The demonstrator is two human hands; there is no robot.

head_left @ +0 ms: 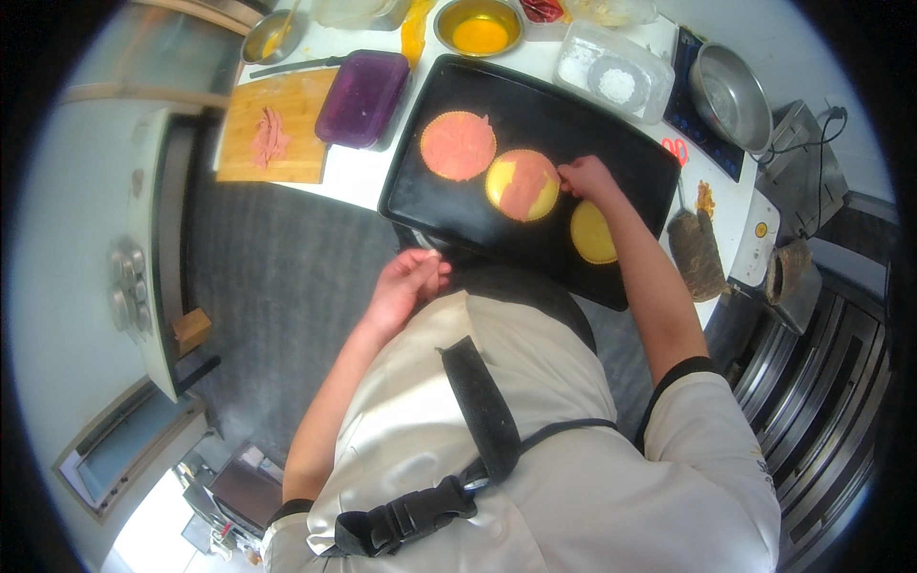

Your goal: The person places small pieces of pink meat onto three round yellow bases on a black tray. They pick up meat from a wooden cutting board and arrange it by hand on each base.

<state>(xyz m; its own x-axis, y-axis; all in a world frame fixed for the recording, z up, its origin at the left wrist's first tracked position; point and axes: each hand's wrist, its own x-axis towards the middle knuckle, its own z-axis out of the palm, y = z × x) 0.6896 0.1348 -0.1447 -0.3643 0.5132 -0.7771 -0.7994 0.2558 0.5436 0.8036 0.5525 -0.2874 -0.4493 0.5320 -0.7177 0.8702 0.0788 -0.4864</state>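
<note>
On a black baking tray (458, 210) lie three round yellow dough discs with crimped edges. Thin pink slices, like ham, cover nearly all of the left disc (458, 146). Across the middle disc (522, 185) runs a pink band, with yellow dough bare on both sides. The right disc (594, 232) shows plain yellow, partly behind my forearm. My right hand (586, 179) is closed in a pinch at the middle disc's right edge; what its fingertips hold is hidden. In front of the tray's near edge, my left hand (413, 284) is closed, fingers curled against the thumb, its contents unclear.
Left of the tray are a wooden board (287, 115) with pink slices (270, 138), a knife (298, 66) and a purple-lidded box (361, 98). Behind stand a bowl of yellow liquid (479, 34) and a tub of white powder (614, 76). A metal pan (731, 95) sits right.
</note>
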